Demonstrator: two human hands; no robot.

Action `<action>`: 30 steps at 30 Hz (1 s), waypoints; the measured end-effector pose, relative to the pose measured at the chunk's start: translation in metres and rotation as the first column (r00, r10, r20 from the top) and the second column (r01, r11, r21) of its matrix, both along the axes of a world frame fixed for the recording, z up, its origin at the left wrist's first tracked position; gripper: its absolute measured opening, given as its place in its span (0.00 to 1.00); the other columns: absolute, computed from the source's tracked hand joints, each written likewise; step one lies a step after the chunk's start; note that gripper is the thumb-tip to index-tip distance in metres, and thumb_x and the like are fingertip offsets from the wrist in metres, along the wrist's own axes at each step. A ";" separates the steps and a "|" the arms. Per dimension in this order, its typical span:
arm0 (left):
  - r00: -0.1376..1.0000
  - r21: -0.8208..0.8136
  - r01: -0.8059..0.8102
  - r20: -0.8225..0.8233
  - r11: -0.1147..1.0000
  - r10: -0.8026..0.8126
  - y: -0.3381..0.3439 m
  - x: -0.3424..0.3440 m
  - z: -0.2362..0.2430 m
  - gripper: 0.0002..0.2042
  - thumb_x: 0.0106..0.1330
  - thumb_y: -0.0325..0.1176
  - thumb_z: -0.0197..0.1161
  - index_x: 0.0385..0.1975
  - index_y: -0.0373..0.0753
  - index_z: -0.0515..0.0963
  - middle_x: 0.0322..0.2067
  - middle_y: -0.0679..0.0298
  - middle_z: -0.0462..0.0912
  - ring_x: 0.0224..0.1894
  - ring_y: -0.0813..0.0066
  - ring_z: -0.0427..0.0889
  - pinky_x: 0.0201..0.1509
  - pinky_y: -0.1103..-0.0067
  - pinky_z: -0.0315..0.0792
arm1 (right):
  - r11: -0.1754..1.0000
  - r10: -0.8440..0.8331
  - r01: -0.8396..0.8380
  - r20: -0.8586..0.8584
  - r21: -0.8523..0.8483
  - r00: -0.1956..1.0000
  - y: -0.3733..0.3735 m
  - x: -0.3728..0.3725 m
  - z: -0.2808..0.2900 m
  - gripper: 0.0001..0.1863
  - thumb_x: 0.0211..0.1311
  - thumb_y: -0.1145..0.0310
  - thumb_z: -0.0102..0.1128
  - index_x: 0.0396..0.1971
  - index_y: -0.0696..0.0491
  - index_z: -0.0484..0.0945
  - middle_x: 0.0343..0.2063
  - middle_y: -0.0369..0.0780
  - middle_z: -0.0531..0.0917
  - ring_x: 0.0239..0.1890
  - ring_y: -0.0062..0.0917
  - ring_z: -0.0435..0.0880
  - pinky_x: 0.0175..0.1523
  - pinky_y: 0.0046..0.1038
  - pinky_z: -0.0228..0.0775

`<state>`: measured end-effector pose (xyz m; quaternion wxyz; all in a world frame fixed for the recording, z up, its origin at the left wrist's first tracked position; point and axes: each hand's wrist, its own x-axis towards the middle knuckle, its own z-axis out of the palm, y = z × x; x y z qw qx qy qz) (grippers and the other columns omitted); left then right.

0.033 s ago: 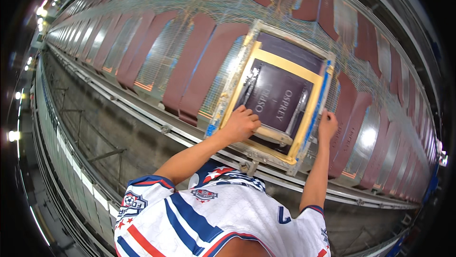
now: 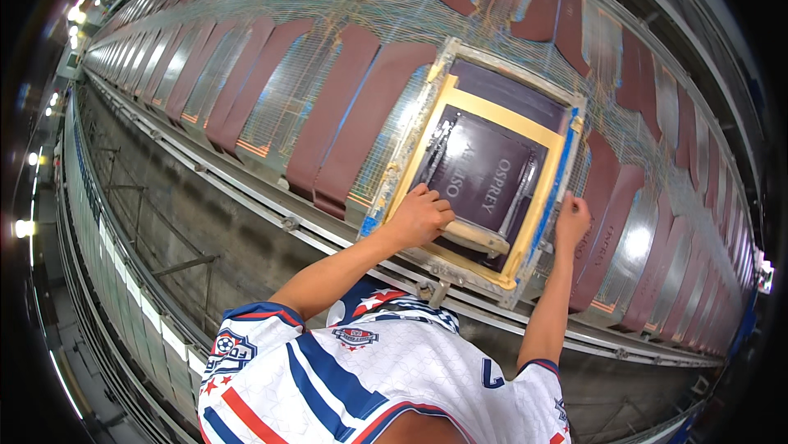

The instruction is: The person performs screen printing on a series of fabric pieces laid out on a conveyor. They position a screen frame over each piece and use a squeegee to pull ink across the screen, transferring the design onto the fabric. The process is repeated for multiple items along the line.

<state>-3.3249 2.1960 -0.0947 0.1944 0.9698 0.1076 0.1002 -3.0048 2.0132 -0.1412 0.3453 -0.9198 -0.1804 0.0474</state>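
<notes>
A metal-edged printing screen (image 2: 447, 58) lies on a long slanted table, with yellow tape (image 2: 501, 112) around a dark purple, lettered, wet-looking area (image 2: 480, 169). My left hand (image 2: 420, 218) is closed on a pale squeegee bar (image 2: 478, 240) lying across the lower part of the screen; its blade is not visible. Just outside the screen's right edge, my right hand (image 2: 572, 218) has its fingers curled beside the frame; whatever they grip is too small or hidden to name.
Rows of maroon cut pieces (image 2: 336, 116) cover the table on both sides and above the screen, some printed near the right. A metal rail (image 2: 246, 202) runs along the near edge, where a bracket (image 2: 435, 292) meets the screen. Lights line the far left.
The whole view has shifted a little, so screen, table and hands sit slightly further right in the picture. Both hands keep about the same places on and beside the screen.
</notes>
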 end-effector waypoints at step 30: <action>0.996 0.091 0.068 0.050 0.994 -0.073 0.218 -0.224 -0.021 0.18 0.43 0.27 0.67 0.39 0.44 0.81 0.37 0.71 0.82 0.36 0.69 0.75 0.45 0.70 0.66 | 0.996 -0.063 0.050 -0.187 -0.076 0.980 0.239 -0.231 -0.010 0.12 0.68 0.62 0.52 0.47 0.47 0.77 0.30 0.56 0.84 0.39 0.53 0.85 0.44 0.50 0.74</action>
